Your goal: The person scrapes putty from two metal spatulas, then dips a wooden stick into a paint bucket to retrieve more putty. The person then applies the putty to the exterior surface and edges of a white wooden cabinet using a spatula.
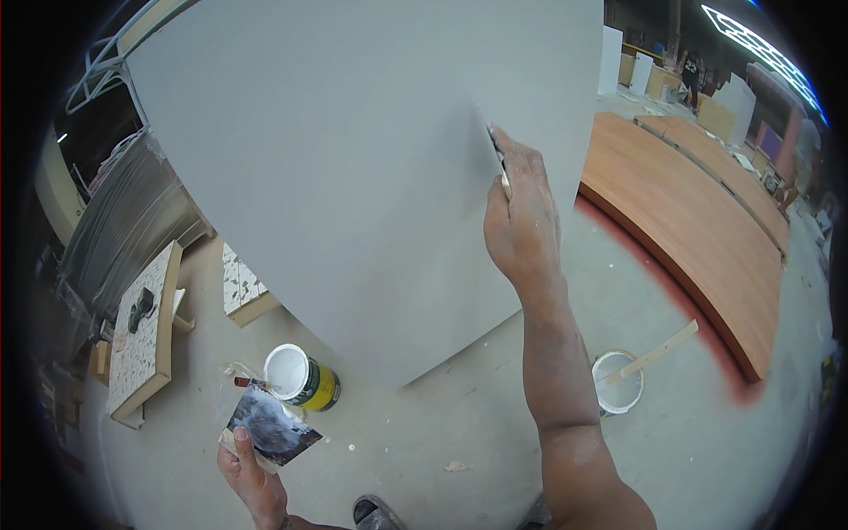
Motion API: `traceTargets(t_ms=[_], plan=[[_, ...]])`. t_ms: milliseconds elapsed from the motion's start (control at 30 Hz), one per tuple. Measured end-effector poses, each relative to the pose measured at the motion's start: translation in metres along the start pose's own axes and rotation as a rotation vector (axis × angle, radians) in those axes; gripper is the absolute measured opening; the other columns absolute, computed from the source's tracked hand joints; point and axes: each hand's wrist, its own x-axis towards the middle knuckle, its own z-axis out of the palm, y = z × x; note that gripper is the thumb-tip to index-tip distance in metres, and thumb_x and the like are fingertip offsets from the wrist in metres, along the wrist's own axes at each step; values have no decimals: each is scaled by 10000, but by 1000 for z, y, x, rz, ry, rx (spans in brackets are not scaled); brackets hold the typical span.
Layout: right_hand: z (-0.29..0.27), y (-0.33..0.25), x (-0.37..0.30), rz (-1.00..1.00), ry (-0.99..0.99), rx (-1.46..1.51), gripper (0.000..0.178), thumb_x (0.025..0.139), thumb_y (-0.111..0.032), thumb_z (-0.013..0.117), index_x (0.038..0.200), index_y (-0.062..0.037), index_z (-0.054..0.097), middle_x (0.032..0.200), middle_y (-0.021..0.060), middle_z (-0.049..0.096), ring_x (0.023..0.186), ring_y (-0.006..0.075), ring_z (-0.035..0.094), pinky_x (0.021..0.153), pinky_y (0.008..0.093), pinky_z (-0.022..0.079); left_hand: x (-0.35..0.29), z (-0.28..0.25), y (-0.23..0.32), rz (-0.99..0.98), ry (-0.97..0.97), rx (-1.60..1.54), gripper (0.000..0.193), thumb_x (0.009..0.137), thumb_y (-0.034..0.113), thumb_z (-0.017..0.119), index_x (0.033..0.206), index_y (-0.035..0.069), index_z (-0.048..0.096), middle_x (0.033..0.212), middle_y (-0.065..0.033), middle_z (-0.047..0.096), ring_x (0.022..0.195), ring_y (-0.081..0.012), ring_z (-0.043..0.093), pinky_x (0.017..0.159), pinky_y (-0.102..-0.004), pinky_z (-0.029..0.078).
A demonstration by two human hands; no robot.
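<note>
My right hand (526, 216) grips a thin putty knife (495, 152), its blade edge-on against a large pale grey panel (336, 168). Only a sliver of the blade shows, and the fingers partly hide the handle. Low on the left, my left hand (253, 481) holds a dark, flat square plate (276, 424) smeared with white paste, the thumb lying on top. Just beyond that plate stands a yellow and black tin (325, 389) with white material inside. A small red-ended tool (242, 382) shows between plate and tin; how it lies is hard to tell.
On the right are a white bucket (606, 408) with a wooden stick (658, 352) in it and long brown boards (689, 238). Red overspray marks the floor beside them. Speckled panels (146, 327) and a plastic-wrapped stack (132, 212) stand left. A person (692, 75) is far back.
</note>
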Motion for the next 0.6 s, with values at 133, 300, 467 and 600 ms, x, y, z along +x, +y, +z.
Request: traceTargets(t_ms=[133, 300, 467, 600], plan=[[-3, 12, 2, 28, 26, 141, 482, 883, 16, 516, 1365, 10, 511, 1175, 152, 621, 1124, 262, 612, 979, 392, 485, 1, -1, -1, -16, 11, -32, 345, 1047, 279, 525, 1153, -44, 586, 1061, -99, 673, 926, -151, 649, 841, -294, 513], [0, 32, 3, 570, -65, 949, 301, 850, 26, 568, 1150, 39, 576, 996, 79, 661, 851, 177, 676, 795, 324, 573, 1, 1, -2, -20, 34, -56, 316, 1036, 254, 562, 1139, -43, 597, 1067, -108, 694, 933, -163, 673, 864, -303, 527], [9, 38, 5, 604, -66, 1074, 235, 851, 27, 568, 1086, 33, 569, 965, 85, 651, 843, 182, 678, 773, 327, 588, 1, 2, 2, -10, 26, -39, 328, 1038, 253, 557, 1153, -51, 598, 1082, -117, 690, 944, -167, 671, 873, -304, 520], [8, 38, 9, 599, -75, 1114, 235, 851, 30, 565, 1085, 37, 562, 961, 92, 648, 840, 186, 679, 768, 334, 592, 1, 3, 3, -21, 12, -49, 332, 1039, 250, 554, 1158, -57, 595, 1085, -119, 690, 954, -168, 668, 882, -306, 516]])
